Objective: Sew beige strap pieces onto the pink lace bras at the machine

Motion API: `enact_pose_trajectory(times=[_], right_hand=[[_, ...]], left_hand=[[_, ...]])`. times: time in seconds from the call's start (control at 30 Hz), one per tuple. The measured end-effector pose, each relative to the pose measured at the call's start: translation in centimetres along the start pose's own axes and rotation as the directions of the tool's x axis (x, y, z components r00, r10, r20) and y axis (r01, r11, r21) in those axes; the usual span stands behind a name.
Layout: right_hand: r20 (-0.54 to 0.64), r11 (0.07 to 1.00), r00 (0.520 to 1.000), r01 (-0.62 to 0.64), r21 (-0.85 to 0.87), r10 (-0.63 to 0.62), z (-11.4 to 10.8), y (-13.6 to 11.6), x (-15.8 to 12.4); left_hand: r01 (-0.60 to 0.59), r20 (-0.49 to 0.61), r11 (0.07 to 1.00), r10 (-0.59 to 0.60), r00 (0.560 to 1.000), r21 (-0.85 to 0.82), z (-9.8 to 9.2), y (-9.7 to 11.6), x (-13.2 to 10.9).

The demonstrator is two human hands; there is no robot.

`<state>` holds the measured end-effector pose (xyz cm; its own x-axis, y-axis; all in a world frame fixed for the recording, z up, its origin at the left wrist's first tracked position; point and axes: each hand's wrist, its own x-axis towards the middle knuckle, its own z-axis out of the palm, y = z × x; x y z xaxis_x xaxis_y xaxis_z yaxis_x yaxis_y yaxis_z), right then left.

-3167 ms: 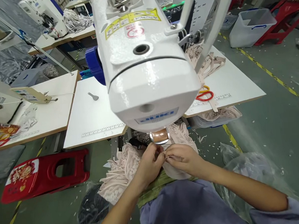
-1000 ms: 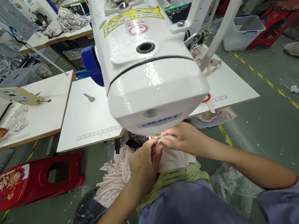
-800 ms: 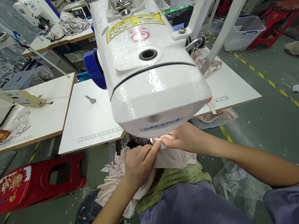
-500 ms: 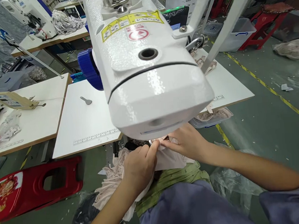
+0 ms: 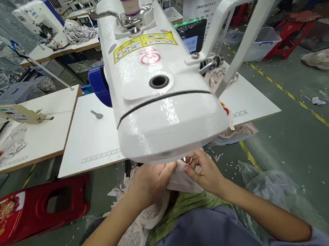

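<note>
Just below the head of a white sewing machine (image 5: 170,126), my left hand (image 5: 150,183) pinches a pale pink fabric piece (image 5: 183,179). My right hand (image 5: 208,174) grips the same piece on its right side, with thumb and fingers closed on the cloth. A small shiny metal bit shows by the right fingers; its kind is unclear. More pale pink lace pieces (image 5: 132,234), with rounded, cup-like shapes, hang down beneath my left forearm. The needle area is hidden behind the machine head. A green cloth (image 5: 183,207) lies over my lap.
Around the machine stretches a white tabletop (image 5: 93,138) with a grey flat tool (image 5: 96,114) on it. A red stool (image 5: 41,208) is at lower left. To the right are a clear bin of lace pieces (image 5: 237,131) and a plastic bag (image 5: 271,190) on the floor.
The view has tilted up, showing more of the machine top. My right hand has shifted slightly away from my left, and the fabric between them is now more visible.
</note>
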<state>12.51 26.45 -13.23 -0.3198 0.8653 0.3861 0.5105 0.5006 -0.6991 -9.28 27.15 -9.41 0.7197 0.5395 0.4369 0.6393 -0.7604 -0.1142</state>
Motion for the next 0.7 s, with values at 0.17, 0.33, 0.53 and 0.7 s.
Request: enact_pose_trajectory(times=[0.17, 0.33, 0.53, 0.7], right_hand=[[-0.029, 0.998, 0.998, -0.058, 0.036, 0.059, 0.3, 0.3, 0.1], [0.086, 0.984, 0.993, -0.095, 0.153, 0.083, -0.7, 0.9, 2.7], [0.207, 0.995, 0.977, -0.067, 0.08, 0.049, -2.1, 0.8, 5.4], [0.245, 0.994, 0.969, -0.056, 0.09, 0.033, -2.3, 0.7, 6.6]], left_hand=[[0.166, -0.028, 0.985, -0.165, 0.986, 0.045, -0.3, 2.8, 1.3], [0.282, 0.009, 0.954, -0.284, 0.959, 0.105, 0.1, 4.5, 1.1], [0.369, 0.002, 0.916, -0.374, 0.927, 0.159, 0.7, 5.3, 1.1], [0.397, -0.015, 0.903, -0.4, 0.916, 0.166, 0.5, 5.5, 1.6]])
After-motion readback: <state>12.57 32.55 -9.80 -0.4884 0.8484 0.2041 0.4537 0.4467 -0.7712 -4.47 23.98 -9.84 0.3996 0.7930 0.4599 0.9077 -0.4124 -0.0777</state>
